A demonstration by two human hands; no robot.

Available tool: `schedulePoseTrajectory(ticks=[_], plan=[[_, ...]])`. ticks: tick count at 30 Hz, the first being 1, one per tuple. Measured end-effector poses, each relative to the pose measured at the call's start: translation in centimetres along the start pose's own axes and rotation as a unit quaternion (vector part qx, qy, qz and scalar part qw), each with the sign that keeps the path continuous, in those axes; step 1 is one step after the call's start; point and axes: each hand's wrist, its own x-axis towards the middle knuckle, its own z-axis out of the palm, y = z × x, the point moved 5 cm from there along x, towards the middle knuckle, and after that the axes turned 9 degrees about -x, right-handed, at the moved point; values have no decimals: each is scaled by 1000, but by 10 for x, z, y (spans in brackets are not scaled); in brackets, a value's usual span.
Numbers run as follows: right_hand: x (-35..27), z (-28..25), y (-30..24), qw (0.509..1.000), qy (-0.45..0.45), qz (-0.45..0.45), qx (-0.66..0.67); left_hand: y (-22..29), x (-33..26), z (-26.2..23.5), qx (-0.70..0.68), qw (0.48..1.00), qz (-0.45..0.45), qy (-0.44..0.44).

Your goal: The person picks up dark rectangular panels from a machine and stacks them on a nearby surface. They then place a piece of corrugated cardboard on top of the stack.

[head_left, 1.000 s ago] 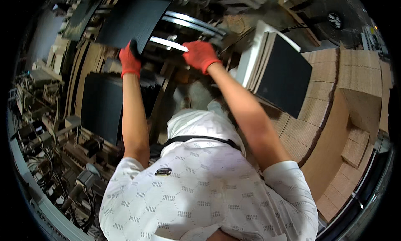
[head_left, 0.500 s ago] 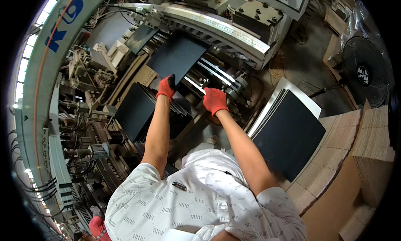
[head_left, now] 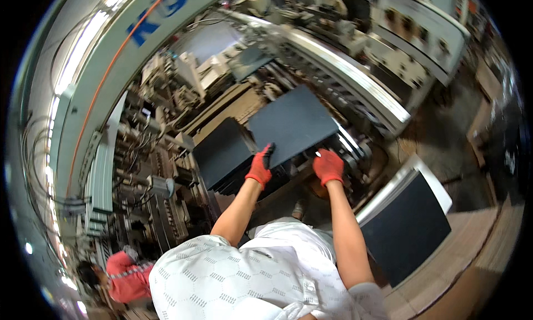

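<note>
Dark panel (head_left: 291, 124): flat, long axis running away from the person; left hand (head_left: 260, 168) and right hand (head_left: 328, 165), red-gloved, clamp its near edge, set apart, equally near.

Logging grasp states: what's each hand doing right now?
Left hand: closed on the near edge of the dark panel.
Right hand: at the same edge; grip cannot be told.

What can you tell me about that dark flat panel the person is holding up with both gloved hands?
The panel is a thin, flat, rectangular board, dark grey to black with a matte face, possibly coated wood. It is held tilted over the machine's metal rails. The left hand and right hand, both in red gloves, grip its near edge. Another similar dark panel lies just to its left, partly under it.
</note>
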Motion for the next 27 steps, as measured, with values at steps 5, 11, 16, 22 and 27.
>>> schedulePoseTrajectory(ticks=[5,11,16,22,27], plan=[[-2,11,26,997,36,-4,-68,48,-28,44,-371,909,-163,91],[-11,9,43,965,96,103,220,35,-38,21,-460,849,-260,-25],[-10,-45,-31,996,-28,69,-59,-1,-46,4,-507,795,-324,-74],[-8,-16,-11,992,7,41,-118,-23,-45,-6,-568,740,-332,-141],[-8,-15,-5,991,49,20,-119,3,-55,-1,-553,784,-263,-105]])
